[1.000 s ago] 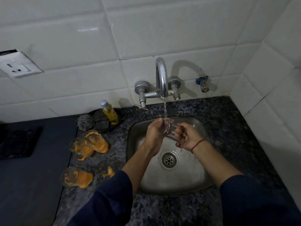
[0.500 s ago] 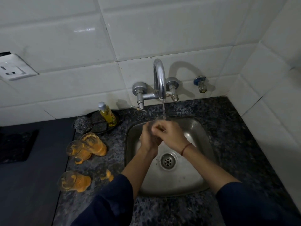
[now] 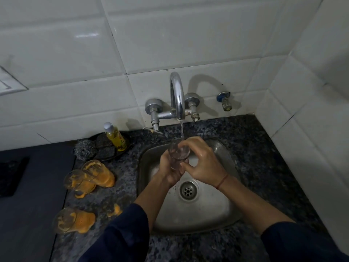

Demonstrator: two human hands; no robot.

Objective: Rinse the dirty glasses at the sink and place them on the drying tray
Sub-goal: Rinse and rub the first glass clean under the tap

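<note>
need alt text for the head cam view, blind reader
Seen from above, a person's left hand and right hand hold a clear glass under the running faucet, over a steel sink. On the speckled counter to the left stand three orange-smeared glasses and a yellow bottle.

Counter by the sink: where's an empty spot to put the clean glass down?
Right of the sink, the speckled counter is bare up to the tiled wall. Left is crowded: three orange-stained glasses, a scrubber and a soap bottle.
</note>
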